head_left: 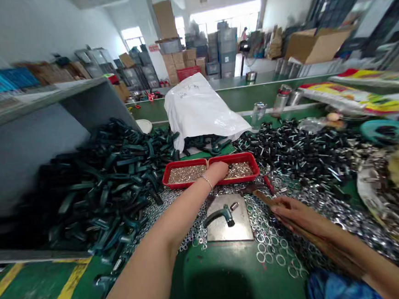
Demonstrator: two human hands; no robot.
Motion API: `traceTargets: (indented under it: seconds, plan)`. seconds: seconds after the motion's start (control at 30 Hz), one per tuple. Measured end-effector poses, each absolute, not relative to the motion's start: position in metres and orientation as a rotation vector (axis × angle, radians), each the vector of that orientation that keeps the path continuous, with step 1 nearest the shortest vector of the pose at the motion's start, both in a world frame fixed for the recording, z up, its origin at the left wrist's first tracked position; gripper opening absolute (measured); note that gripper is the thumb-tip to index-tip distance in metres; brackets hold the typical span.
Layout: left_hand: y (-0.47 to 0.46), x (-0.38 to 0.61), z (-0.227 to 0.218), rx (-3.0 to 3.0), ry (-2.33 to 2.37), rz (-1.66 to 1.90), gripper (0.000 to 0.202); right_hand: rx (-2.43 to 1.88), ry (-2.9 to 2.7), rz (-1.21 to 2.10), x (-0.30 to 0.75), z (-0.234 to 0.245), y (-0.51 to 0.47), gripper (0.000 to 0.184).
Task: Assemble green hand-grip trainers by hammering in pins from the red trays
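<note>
My left hand (219,170) reaches down into the right-hand red tray (256,167), which holds small shiny metal pieces. Its fingers are hidden behind the back of the hand. My right hand (287,210) is closed around the wooden handle of a hammer (306,232); the dark head lies near the metal plate's upper right corner. On the square metal plate (228,233) rests a dark green curved handle part (218,214) with a short cross end. A small metal sleeve (234,206) touches or sits close to that end.
Dark green handle parts (102,185) are heaped at left, and black parts with metal pins (289,151) at right. Metal rings (267,245) lie scattered around the plate. Behind the trays stands a white sack (199,108). A red-handled tool (269,184) lies beside the hammer head.
</note>
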State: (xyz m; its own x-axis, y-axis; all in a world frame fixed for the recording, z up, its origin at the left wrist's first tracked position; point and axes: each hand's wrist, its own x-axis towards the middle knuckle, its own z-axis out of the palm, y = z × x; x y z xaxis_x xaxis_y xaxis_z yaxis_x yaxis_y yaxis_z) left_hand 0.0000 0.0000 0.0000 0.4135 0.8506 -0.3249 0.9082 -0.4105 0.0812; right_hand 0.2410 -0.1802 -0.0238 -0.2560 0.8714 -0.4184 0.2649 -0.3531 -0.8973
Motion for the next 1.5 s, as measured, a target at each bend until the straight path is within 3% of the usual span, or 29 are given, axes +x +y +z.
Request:
traceTargets:
  seconds: [0.23, 0.37, 0.57, 0.73, 0.9, 1.13, 1.5]
  plan:
    - [-0.004, 0.000, 0.002, 2.432, 1.596, -0.082, 0.020, -1.509, -1.096, 1.593, 0.230, -0.042, -0.219, 0.040]
    - [-0.013, -0.011, 0.011, 2.436, 1.615, 0.181, 0.023, -1.479, -1.005, 1.553, 0.221, -0.055, -0.222, 0.042]
    - [-0.082, -0.051, -0.006, 1.985, 1.243, 0.617, 0.013, -1.364, -0.763, 1.861, 0.222, -0.049, -0.215, 0.032]
    - [-0.128, -0.067, -0.034, 1.680, 1.238, 0.648, 0.014, -1.431, -0.854, 1.879, 0.224, -0.045, -0.206, 0.034]
    - [-0.132, -0.067, -0.033, 1.487, 1.167, 0.817, 0.020, -1.354, -1.047, 1.767, 0.219, -0.034, -0.212, 0.033]
    - [-0.135, -0.067, -0.034, 1.696, 1.297, 0.783, 0.012, -1.455, -1.249, 1.623, 0.207, -0.034, -0.240, 0.033]
    - [-0.134, -0.055, -0.052, 2.025, 1.426, 0.519, 0.021, -1.502, -1.324, 1.615, 0.198, -0.038, -0.245, 0.034]
